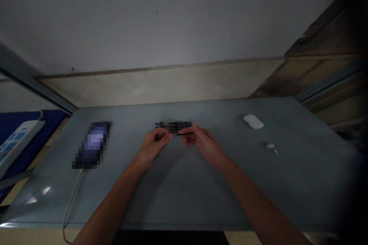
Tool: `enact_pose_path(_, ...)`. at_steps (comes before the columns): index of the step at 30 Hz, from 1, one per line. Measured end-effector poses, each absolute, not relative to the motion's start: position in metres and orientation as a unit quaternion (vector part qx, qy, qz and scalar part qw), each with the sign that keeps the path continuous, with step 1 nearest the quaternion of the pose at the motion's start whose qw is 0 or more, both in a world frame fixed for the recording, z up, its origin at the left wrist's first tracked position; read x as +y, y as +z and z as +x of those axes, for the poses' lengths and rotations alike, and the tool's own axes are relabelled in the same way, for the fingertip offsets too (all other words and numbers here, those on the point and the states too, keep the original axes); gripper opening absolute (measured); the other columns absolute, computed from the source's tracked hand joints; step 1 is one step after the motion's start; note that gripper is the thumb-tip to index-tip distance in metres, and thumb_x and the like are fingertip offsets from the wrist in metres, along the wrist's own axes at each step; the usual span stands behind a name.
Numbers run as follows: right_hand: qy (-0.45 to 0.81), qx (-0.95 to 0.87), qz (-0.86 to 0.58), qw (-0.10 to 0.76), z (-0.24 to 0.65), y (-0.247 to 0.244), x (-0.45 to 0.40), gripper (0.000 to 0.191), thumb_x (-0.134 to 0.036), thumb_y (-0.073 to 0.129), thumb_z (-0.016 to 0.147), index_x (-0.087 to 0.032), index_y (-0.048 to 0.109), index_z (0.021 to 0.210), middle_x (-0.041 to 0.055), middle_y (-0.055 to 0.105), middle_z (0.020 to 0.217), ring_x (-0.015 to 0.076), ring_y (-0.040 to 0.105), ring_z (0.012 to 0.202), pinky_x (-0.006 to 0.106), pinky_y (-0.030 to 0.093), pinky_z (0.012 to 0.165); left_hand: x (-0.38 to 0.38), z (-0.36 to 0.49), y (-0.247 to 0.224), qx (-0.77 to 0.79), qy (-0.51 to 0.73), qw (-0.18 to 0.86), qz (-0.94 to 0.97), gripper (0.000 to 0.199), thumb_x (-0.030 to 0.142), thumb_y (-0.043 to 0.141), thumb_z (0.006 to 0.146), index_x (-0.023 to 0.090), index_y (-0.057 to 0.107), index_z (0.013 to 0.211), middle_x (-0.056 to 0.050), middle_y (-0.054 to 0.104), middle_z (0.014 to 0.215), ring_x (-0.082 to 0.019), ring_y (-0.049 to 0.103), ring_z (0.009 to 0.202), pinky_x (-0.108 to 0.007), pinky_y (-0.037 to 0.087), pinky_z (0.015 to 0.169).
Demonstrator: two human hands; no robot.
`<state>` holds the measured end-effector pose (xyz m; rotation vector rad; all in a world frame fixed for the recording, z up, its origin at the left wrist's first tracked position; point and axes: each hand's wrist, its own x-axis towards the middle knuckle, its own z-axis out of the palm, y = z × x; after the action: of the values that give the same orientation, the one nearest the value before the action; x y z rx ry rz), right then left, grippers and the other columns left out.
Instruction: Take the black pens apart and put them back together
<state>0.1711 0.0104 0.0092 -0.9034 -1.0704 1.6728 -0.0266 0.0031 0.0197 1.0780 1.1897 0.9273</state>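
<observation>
Over the grey tabletop (178,199), my right hand (203,142) pinches a thin black stick (184,134) between its fingertips. My left hand (153,145) is curled close to the stick's left end, and its thumb tip comes near that end. Whether the left fingers hold anything small is hidden. Just behind both hands, a row of slim black sticks (173,126) lies side by side on the table, perhaps pens. My fingers partly cover its near edge.
A phone (92,145) with a blurred screen lies left, its pale cable (70,203) trailing off the front edge. Right are a white mouse (253,121) and a small white earbud (271,147). A power strip (17,141) rests on blue cloth beyond the left edge.
</observation>
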Motion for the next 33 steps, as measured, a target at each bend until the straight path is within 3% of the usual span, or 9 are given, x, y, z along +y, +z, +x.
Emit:
enact_pose_path(6, 0.662, -0.445, -0.388, 0.462, 0.1694, 0.0104, 0.0097, 0.051, -0.064, 0.056, 0.09, -0.019, 0.079, 0.081, 0.0088, 0.07, 0.077, 0.019, 0.061, 0.074, 0.033, 0.046, 0.069, 0.0013, -0.0242, 0.0167, 0.525, 0.395, 0.597, 0.46, 0.058, 0.075, 0.059, 0.078, 0.017, 0.055, 0.069, 0.009, 0.03, 0.049, -0.006, 0.024, 0.042, -0.023, 0.017, 0.042)
enact_pose_path(10, 0.646, -0.466, -0.395, 0.457, 0.1686, 0.0089, 0.0096, 0.053, -0.066, 0.056, 0.088, -0.02, 0.077, 0.073, 0.0087, 0.071, 0.081, 0.0193, 0.061, 0.074, 0.033, 0.047, 0.068, 0.002, -0.0246, 0.0151, 0.54, 0.386, 0.573, 0.481, 0.058, 0.071, 0.062, 0.078, 0.019, 0.046, 0.058, 0.007, 0.031, 0.048, -0.007, 0.024, 0.043, -0.024, 0.017, 0.044)
enact_pose_path(17, 0.656, -0.472, -0.39, 0.441, 0.173, 0.0124, 0.0084, 0.051, -0.064, 0.052, 0.092, -0.02, 0.079, 0.093, 0.0077, 0.069, 0.075, 0.0183, 0.06, 0.069, 0.033, 0.045, 0.064, 0.0001, -0.0237, 0.0225, 0.536, 0.393, 0.554, 0.501, 0.049, 0.063, 0.071, 0.074, 0.016, 0.058, 0.07, 0.007, 0.038, 0.054, -0.007, 0.03, 0.048, -0.023, 0.021, 0.047)
enact_pose_path(21, 0.667, -0.455, -0.385, 0.447, 0.1729, 0.0149, 0.0083, 0.053, -0.063, 0.051, 0.093, -0.019, 0.079, 0.088, 0.0068, 0.067, 0.071, 0.0171, 0.059, 0.066, 0.032, 0.045, 0.064, -0.0006, -0.0223, 0.0208, 0.528, 0.399, 0.568, 0.489, 0.05, 0.065, 0.073, 0.072, 0.017, 0.058, 0.076, 0.008, 0.037, 0.054, -0.007, 0.028, 0.046, -0.022, 0.02, 0.045)
enact_pose_path(27, 0.652, -0.46, -0.39, 0.459, 0.1683, 0.0105, 0.0083, 0.055, -0.065, 0.054, 0.091, -0.02, 0.077, 0.069, 0.009, 0.069, 0.08, 0.0192, 0.06, 0.076, 0.032, 0.045, 0.067, 0.0008, -0.0248, 0.0177, 0.534, 0.382, 0.587, 0.474, 0.06, 0.076, 0.058, 0.078, 0.017, 0.055, 0.067, 0.008, 0.032, 0.049, -0.007, 0.024, 0.043, -0.024, 0.017, 0.044)
enact_pose_path(33, 0.629, -0.495, -0.393, 0.453, 0.1701, 0.008, 0.0103, 0.058, -0.066, 0.051, 0.092, -0.021, 0.076, 0.065, 0.0089, 0.069, 0.081, 0.0206, 0.061, 0.081, 0.033, 0.046, 0.072, 0.0007, -0.0295, 0.0246, 0.538, 0.317, 0.579, 0.524, 0.062, 0.076, 0.056, 0.079, 0.015, 0.063, 0.068, 0.005, 0.038, 0.051, -0.008, 0.03, 0.044, -0.025, 0.019, 0.045)
